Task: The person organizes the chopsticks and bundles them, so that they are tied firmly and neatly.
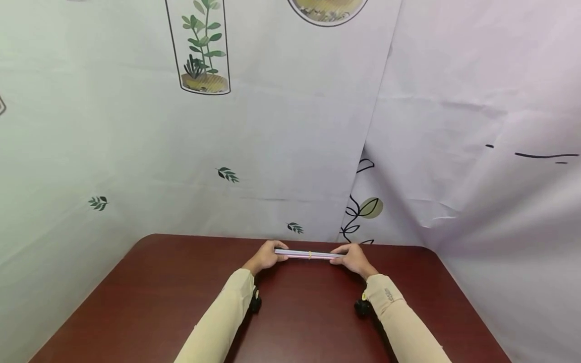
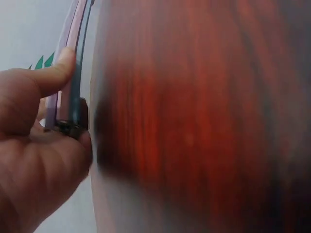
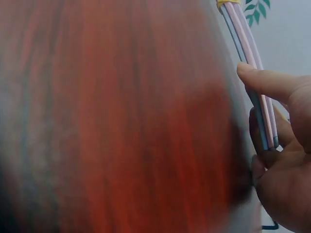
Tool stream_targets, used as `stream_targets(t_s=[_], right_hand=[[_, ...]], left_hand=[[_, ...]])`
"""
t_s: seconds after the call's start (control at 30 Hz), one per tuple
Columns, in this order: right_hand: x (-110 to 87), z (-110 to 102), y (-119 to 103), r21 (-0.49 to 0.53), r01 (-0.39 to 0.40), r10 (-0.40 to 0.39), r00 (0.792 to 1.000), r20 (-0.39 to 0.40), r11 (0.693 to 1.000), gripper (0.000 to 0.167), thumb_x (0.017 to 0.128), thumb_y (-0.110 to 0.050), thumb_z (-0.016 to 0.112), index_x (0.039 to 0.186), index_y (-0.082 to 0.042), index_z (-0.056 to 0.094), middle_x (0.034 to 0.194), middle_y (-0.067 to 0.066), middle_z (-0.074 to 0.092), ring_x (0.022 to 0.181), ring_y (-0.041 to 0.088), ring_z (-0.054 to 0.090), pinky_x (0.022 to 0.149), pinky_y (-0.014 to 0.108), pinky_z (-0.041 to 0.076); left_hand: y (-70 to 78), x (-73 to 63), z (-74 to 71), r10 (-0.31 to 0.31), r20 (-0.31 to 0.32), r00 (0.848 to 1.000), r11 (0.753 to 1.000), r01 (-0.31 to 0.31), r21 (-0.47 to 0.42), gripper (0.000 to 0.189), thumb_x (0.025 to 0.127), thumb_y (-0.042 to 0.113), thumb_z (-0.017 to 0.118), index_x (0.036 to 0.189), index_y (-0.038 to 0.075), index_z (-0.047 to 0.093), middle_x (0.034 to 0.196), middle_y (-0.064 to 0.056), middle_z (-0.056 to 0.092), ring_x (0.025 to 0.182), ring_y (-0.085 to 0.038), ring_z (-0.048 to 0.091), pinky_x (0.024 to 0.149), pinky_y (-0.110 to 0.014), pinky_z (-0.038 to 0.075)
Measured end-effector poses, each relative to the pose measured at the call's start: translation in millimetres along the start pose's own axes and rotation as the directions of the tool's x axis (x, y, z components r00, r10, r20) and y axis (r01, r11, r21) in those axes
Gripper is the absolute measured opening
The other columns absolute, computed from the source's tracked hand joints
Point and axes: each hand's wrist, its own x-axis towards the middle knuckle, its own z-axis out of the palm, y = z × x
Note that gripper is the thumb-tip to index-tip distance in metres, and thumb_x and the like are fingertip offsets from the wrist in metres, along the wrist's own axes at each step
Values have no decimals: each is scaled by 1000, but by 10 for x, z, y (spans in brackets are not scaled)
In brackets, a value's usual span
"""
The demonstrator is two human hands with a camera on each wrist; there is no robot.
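Observation:
A slim bundle of pastel straws (image 1: 297, 254) in lilac, pink and grey-blue is held level over the far part of the table. Around its middle runs a yellow rubber band (image 1: 310, 255). My left hand (image 1: 268, 255) grips the left end, thumb along the near side, as the left wrist view also shows; the straws' ends (image 2: 65, 127) sit by the palm there. At the other end my right hand (image 1: 356, 259) pinches the bundle between thumb and fingers. In the right wrist view the thumb (image 3: 265, 80) lies across the straws, and their ends stick out below it.
The dark red wooden table (image 1: 308, 312) has rounded far corners. Behind it hangs a pale wall cloth (image 1: 281, 151) with printed plants, close to the far edge. Its folds (image 1: 476, 217) bulge at the right. Dark devices (image 1: 362, 307) sit under both cuffs.

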Motion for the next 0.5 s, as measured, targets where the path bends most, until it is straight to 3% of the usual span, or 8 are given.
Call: stream_targets(t_s=[0.27, 0.5], right_hand=[[30, 34, 13, -25, 19, -20, 999, -26, 999, 20, 72, -5, 86, 91, -6, 80, 99, 10, 74, 101, 28, 65, 86, 43, 51], [-25, 24, 86, 8, -6, 7, 999, -41, 1000, 27, 72, -4, 86, 98, -6, 79, 110, 14, 72, 116, 36, 60, 96, 49, 47]], left_hand=[[62, 7, 8, -58, -40, 997, 995, 61, 79, 21, 77, 8, 84, 96, 7, 75, 96, -4, 71, 94, -22, 63, 88, -40, 50], [188, -59, -3, -96, -22, 995, 967, 99, 233, 45, 75, 16, 87, 116, 6, 69, 121, -12, 66, 118, -35, 57, 92, -53, 39]])
